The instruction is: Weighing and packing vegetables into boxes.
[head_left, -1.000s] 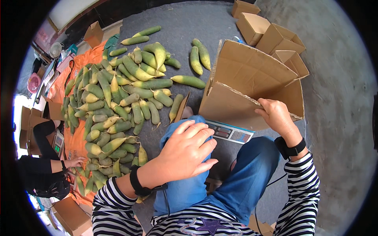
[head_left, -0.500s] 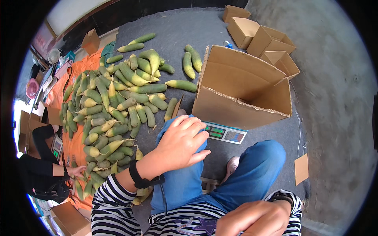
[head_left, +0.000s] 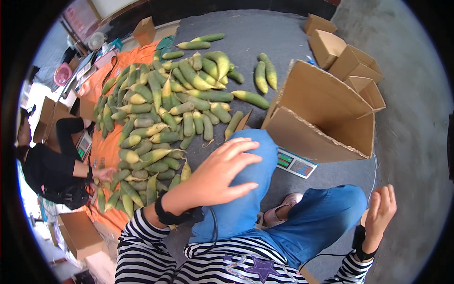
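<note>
My left hand is over my left knee, its fingers spread and holding nothing. To the right of my other knee, my right hand is raised with its fingers curled together; nothing shows in it. A large open cardboard box stands ahead of my knees on a digital scale, whose display and keypad stick out in front. To the left lies a big pile of long green radishes with pale tips. A few lie apart, among them a radish beside the box.
Several smaller open boxes, one a brown carton, line the far right by a grey wall. An orange sheet lies under part of the pile. At the left a co-worker's hand touches radishes, near another scale and a box.
The view has shifted, so the pile and box appear farther right. My right hand has moved from near my chest out to the right. My left hand's fingers have spread over the knee.
</note>
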